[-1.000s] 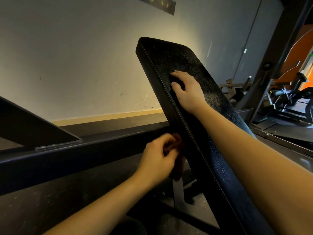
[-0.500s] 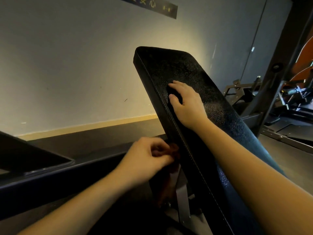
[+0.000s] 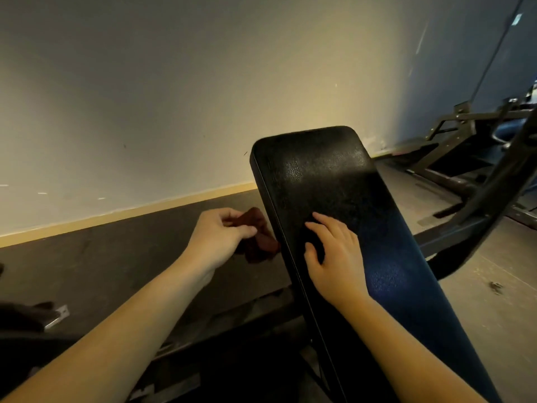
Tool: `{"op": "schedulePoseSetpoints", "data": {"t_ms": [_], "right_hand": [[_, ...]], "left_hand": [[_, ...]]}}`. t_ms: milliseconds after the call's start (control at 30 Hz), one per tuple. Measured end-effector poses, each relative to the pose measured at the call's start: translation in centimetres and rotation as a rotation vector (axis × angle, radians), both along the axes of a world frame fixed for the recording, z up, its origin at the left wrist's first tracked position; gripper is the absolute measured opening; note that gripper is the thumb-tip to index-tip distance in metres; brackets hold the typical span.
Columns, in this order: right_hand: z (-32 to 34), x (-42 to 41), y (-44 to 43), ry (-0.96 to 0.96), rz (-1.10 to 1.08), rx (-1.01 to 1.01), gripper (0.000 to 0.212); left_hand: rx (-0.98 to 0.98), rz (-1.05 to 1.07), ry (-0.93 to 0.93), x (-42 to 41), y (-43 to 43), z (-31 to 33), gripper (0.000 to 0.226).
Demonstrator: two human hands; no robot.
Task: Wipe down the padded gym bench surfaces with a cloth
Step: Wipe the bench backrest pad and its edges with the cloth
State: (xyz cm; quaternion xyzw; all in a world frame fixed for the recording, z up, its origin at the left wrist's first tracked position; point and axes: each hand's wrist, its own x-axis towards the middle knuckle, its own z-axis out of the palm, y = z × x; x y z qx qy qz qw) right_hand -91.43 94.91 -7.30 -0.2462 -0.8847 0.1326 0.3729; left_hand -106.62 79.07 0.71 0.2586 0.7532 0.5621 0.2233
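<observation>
Gripping one dark red cloth (image 3: 258,245), the left hand (image 3: 216,237) pinches it in curled fingers at the left side edge of the one black pad (image 3: 334,175). The right hand (image 3: 334,257) lies flat on the pad face, fingers loosely spread, holding nothing.

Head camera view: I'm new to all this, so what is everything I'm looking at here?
bench pad: one, black, centre, sloping upward
cloth: one, dark red, beside the pad's left edge
wall: one, pale, behind
skirting board: one, tan, along the wall's foot
floor: dark on the left, grey on the right
metal frame: one, dark, right
left hand: one, fingers gripping the cloth
right hand: one, resting flat on the pad
</observation>
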Motion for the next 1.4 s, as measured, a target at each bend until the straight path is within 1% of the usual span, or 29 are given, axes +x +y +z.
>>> {"op": "schedulePoseSetpoints", "data": {"t_ms": [67,133,233,300,367,433,500,567,667,767,933,1100,1167,1233,1367,1400], "right_hand": [[2.7,-0.9,0.3,-0.022,-0.046,-0.061,0.028],[6.0,-2.6,1.1,-0.023,-0.063,-0.115,0.026],[10.7,-6.5,3.0,-0.008,-0.084,-0.17,0.031],[13.3,-9.4,4.7,0.004,-0.126,-0.205,0.036],[15.0,-12.1,6.6,-0.009,-0.221,-0.228,0.041],[15.7,-14.3,8.4,-0.026,-0.363,-0.249,0.048],[15.7,-15.7,9.9,-0.044,-0.492,-0.323,0.058],[14.9,-16.3,10.9,-0.076,-0.579,-0.399,0.065],[12.9,-16.3,11.0,-0.087,-0.613,-0.358,0.065],[11.6,-16.5,10.7,-0.068,-0.615,-0.307,0.062],[11.4,-16.9,10.5,-0.063,-0.627,-0.309,0.062],[11.2,-16.7,10.8,-0.047,-0.608,-0.302,0.061],[11.2,-16.7,10.9,-0.043,-0.607,-0.297,0.062],[11.2,-16.6,11.0,-0.037,-0.598,-0.305,0.063],[11.4,-16.5,10.8,-0.022,-0.572,-0.345,0.063],[11.4,-16.6,10.8,-0.02,-0.577,-0.343,0.063]], "left_hand": [[0.036,0.057,0.017,-1.1,0.6,1.8,0.012],[0.043,0.1,0.072,-2.9,1.6,3.4,0.013],[0.005,0.123,0.2,-6.3,3.7,5.9,0.015],[-0.011,0.108,0.238,-9.0,5.4,7.5,0.015],[-0.066,0.076,0.276,-11.9,7.4,8.9,0.016],[-0.148,-0.013,0.326,-14.9,9.5,9.6,0.019],[-0.196,-0.138,0.358,-17.1,11.4,9.7,0.023],[-0.178,-0.24,0.292,-18.5,13.0,9.3,0.02],[-0.14,-0.365,0.119,-19.9,14.0,8.9,0.014],[-0.112,-0.518,0.058,-21.2,14.1,9.1,0.013],[-0.122,-0.622,0.1,-21.8,15.6,9.2,0.014],[-0.154,-0.757,0.194,-20.1,23.6,9.4,0.013],[-0.142,-0.768,0.217,-19.2,25.8,9.3,0.014],[-0.129,-0.785,0.181,-19.6,25.0,9.3,0.014],[-0.201,-0.847,0.038,-23.0,18.5,10.1,0.019],[-0.215,-0.844,0.038,-23.5,18.0,10.0,0.019]]}}
